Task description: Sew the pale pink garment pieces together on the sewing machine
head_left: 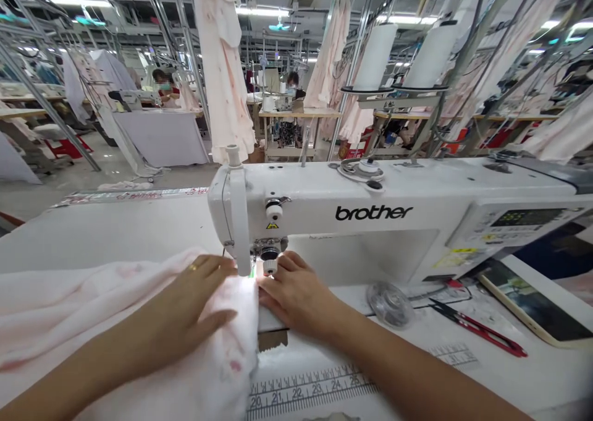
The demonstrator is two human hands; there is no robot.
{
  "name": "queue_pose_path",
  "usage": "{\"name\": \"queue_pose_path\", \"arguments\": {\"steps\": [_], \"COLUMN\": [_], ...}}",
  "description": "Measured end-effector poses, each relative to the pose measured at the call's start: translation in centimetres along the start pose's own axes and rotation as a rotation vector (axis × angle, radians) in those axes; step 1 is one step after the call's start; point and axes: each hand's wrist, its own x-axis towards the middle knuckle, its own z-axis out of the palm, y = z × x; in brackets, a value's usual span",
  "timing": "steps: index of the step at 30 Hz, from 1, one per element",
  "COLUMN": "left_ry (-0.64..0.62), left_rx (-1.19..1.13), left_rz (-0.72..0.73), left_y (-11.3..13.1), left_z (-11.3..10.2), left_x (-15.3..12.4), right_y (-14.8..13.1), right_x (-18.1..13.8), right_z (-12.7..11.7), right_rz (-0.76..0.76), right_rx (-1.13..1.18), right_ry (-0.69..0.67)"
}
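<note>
Pale pink fabric with faint darker marks [60, 313] lies bunched on the table and runs under the presser foot [269, 265] of a white Brother sewing machine [373, 214]. My left hand [185, 303], wearing a gold ring, presses flat on the fabric just left of the foot. My right hand [294, 294] lies close to the right of the foot, its fingertips by the fabric's folded edge. Neither hand grips. The needle is mostly hidden behind the foot and the machine's lit head.
A printed ruler scale [306, 390] runs along the white table. To the right lie red-handled thread snips [477, 328], a clear round disc [389, 303] and a phone [532, 303]. Thread cones [375, 56] stand on a stand behind the machine. Co-workers [291, 84] sit at machines beyond, among hanging garments.
</note>
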Motion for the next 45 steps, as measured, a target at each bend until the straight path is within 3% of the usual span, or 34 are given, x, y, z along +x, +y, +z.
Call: {"name": "queue_pose_path", "arguments": {"steps": [4,7,10,13,18,22,25,30,40,45], "left_ry": [-0.023,0.079,0.222,0.246,0.227,0.093,0.036,0.066,0.106,-0.038], "left_rx": [0.0,-0.043,-0.125,-0.215,-0.158,-0.002,0.095,0.154,0.097,0.029], "left_rz": [0.139,0.149,-0.04,-0.236,-0.092,0.075,0.2,0.233,0.256,0.223], "left_y": [3.0,3.2,1.8,1.0,2.1,2.7,2.9,2.9,3.0,2.1], "left_z": [0.7,1.7,0.5,-1.6,-2.2,-1.1,0.0,1.7,2.9,2.2], "left_x": [-4.1,-5.0,-5.0,-4.9,-4.4,-4.2,-4.2,-4.0,-3.4,-0.9], "right_y": [0.4,-0.2,-2.2,-4.7,-6.6,-5.4,-4.5,-4.2,-3.9,-3.2], "right_x": [-0.1,-0.3,-0.8,-1.2,-1.4,-1.3,-1.4,-1.7,-2.0,-1.4], "right_z": [-0.4,-0.3,-0.1,0.3,1.5,1.6,1.2,1.5,1.8,1.3], "right_rz": [-0.09,-0.369,-0.625,-0.711,-0.737,-0.677,-0.643,-0.651,-0.628,-0.443], "right_rx": [-0.071,-0.017,0.09,0.072,-0.112,0.033,0.105,0.082,0.054,0.04], "right_ry": [-0.008,0.031,0.132,0.205,0.172,0.341,0.348,0.196,0.167,0.07]}}
